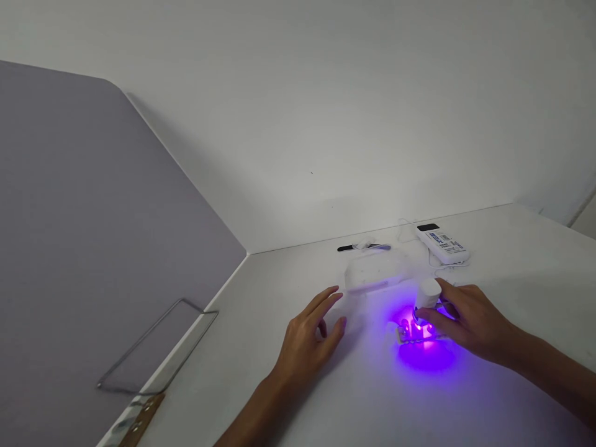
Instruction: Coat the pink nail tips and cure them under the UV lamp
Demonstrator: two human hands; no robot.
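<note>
My right hand (479, 320) grips a small white cylindrical UV lamp (428, 289) upright between thumb and fingers. Its purple light falls on a short pale strip (401, 336) just beneath it. Small rounded pieces seem to sit on that strip, but the glare blurs them. To the left, my left hand (313, 335) hovers over the white table with fingers apart and nothing in them. Beyond its fingertips lies a translucent white tray-like case (372, 273).
Against the wall lie a dark nail file (345, 248) and a crumpled clear wrapper (364, 243). A white box-shaped device (442, 244) with a cable lies at the back right. A bent metal wire frame (186, 357) and a brown wooden piece (142, 422) are at the left edge.
</note>
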